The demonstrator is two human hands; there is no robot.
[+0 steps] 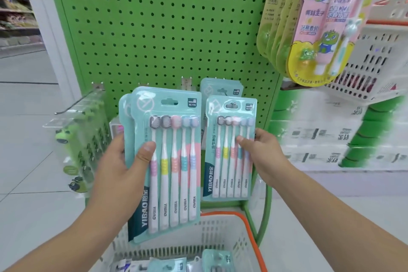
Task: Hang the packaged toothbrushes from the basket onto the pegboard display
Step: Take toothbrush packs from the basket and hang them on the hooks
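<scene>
With the right hand (pixel 262 150) pinching the hung pack (pixel 230 148) and the left hand (pixel 123 161) gripping a stack of packs (pixel 167 161), that stack may fan and drop into the basket (pixel 249 227) below.

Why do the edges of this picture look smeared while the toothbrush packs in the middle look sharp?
Head view: the wide-angle lens bends and smears the edges, so the stacked boxes at right and the clear packs at left blur; the toothbrush pack in the left hand stays crisp, with soft glare on its plastic; lighting is even, shadows faint.
</scene>
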